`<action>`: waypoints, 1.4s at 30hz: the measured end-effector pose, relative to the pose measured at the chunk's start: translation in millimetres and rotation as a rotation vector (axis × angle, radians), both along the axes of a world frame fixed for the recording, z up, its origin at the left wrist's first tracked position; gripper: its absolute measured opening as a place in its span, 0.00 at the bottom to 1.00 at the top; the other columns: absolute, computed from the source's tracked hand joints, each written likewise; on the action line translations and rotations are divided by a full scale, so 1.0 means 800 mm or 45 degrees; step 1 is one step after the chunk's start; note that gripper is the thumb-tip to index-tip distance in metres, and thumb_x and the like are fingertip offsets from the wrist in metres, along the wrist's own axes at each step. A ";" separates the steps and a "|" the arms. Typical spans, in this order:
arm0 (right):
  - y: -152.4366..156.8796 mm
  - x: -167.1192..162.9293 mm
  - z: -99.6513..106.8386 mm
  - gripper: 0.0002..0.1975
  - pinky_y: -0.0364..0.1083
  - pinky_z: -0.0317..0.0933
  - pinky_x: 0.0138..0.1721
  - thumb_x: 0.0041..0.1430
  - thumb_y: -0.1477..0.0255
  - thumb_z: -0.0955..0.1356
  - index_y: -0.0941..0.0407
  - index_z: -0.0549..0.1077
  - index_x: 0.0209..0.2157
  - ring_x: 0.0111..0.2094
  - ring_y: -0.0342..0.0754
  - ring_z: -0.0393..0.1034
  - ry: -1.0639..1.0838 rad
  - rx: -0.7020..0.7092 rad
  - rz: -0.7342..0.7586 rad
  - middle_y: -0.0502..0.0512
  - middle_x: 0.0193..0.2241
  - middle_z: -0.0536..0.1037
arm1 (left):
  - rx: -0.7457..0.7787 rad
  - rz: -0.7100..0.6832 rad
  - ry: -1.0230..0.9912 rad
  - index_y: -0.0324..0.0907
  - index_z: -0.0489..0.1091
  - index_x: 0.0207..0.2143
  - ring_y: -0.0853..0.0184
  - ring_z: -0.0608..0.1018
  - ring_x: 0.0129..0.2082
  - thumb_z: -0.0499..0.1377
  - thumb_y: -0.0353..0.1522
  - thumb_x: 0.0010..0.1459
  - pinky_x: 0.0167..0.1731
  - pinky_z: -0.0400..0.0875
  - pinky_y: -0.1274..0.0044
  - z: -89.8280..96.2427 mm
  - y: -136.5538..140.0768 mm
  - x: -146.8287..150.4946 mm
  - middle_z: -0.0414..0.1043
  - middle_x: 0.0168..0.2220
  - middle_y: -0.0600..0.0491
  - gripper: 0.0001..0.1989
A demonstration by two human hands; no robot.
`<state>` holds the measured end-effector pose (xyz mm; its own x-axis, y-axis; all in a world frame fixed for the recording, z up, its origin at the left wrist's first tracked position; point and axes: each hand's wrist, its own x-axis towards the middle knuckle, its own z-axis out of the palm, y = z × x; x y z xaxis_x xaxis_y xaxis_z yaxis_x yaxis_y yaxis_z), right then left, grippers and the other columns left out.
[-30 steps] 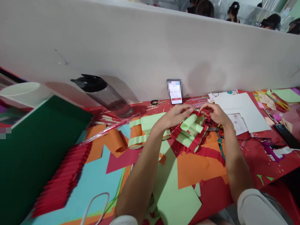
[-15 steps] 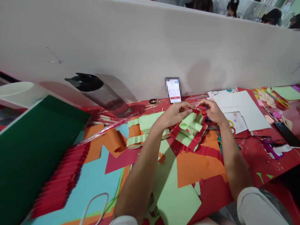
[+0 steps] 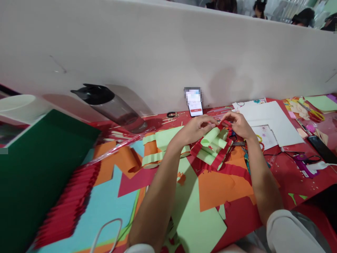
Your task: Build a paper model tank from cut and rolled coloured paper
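A red paper strip point(image 3: 225, 123) is pinched between the fingers of both hands. My left hand point(image 3: 201, 125) closes on its left end, and my right hand point(image 3: 238, 125) grips the right end. Just below them sits a green and red paper craft point(image 3: 210, 156) with rolled light green paper point(image 3: 210, 137) on top and red bands along its edges. Whether the strip is joined to this craft I cannot tell. Left of my left wrist lies an orange and green paper roll piece point(image 3: 152, 151). Under and in front are an orange sheet point(image 3: 223, 188) and a light green sheet point(image 3: 197, 211).
A lit phone point(image 3: 195, 105) leans on the white partition point(image 3: 158, 52). At left stand a dark bottle point(image 3: 116, 105) and a dark green board point(image 3: 44, 168), near pleated red paper point(image 3: 68, 207). Scissors point(image 3: 314, 114) and a white board point(image 3: 279, 123) lie right.
My fingers have drawn slightly closer along the red strip, and less of it shows between them. The whole view has shifted a little; the paper craft stays where it was.
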<state>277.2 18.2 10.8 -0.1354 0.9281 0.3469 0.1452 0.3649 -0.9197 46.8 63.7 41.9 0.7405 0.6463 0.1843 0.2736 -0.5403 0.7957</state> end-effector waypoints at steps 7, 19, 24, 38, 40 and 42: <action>-0.001 -0.001 0.002 0.09 0.48 0.70 0.43 0.54 0.69 0.77 0.55 0.77 0.35 0.37 0.48 0.74 -0.008 -0.004 -0.006 0.51 0.34 0.80 | -0.010 0.040 0.038 0.42 0.78 0.46 0.59 0.79 0.46 0.54 0.46 0.68 0.45 0.73 0.70 0.005 -0.005 0.001 0.80 0.48 0.47 0.20; -0.003 -0.006 0.008 0.11 0.47 0.69 0.43 0.54 0.66 0.78 0.55 0.77 0.36 0.38 0.48 0.75 -0.017 -0.034 0.001 0.52 0.35 0.81 | -0.029 0.184 0.292 0.43 0.75 0.38 0.60 0.80 0.34 0.59 0.43 0.60 0.31 0.69 0.73 0.023 -0.008 0.022 0.81 0.38 0.50 0.13; -0.005 -0.007 0.011 0.13 0.48 0.69 0.45 0.55 0.65 0.78 0.56 0.77 0.38 0.38 0.47 0.75 -0.010 -0.070 0.003 0.53 0.36 0.81 | 0.028 0.241 0.266 0.43 0.75 0.36 0.60 0.79 0.34 0.57 0.38 0.58 0.32 0.68 0.72 0.015 -0.003 0.028 0.80 0.35 0.50 0.10; -0.064 0.065 0.050 0.10 0.46 0.65 0.40 0.63 0.69 0.70 0.53 0.76 0.46 0.41 0.50 0.74 -0.806 -0.248 -0.173 0.54 0.40 0.80 | -0.262 0.172 0.016 0.41 0.74 0.31 0.65 0.74 0.26 0.60 0.47 0.59 0.28 0.66 0.75 -0.004 0.007 0.026 0.74 0.27 0.52 0.18; -0.077 0.082 0.037 0.13 0.44 0.63 0.36 0.60 0.73 0.71 0.52 0.77 0.47 0.35 0.49 0.74 -1.125 -0.448 -0.072 0.53 0.36 0.80 | -0.277 0.166 0.022 0.41 0.74 0.32 0.65 0.74 0.26 0.60 0.48 0.59 0.27 0.65 0.75 -0.005 0.007 0.026 0.74 0.26 0.52 0.18; -0.087 0.093 0.016 0.20 0.43 0.61 0.34 0.55 0.76 0.74 0.51 0.77 0.50 0.35 0.50 0.73 -1.344 -0.567 0.046 0.53 0.37 0.81 | -0.283 0.170 0.044 0.42 0.74 0.32 0.66 0.73 0.25 0.60 0.48 0.60 0.26 0.64 0.75 -0.007 0.009 0.026 0.74 0.27 0.53 0.19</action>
<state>351.8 -51.5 23.3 -0.1927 0.9298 -0.3137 0.9174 0.0573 -0.3938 67.7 70.6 36.5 0.6493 0.7605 0.0028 0.3596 -0.3102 0.8800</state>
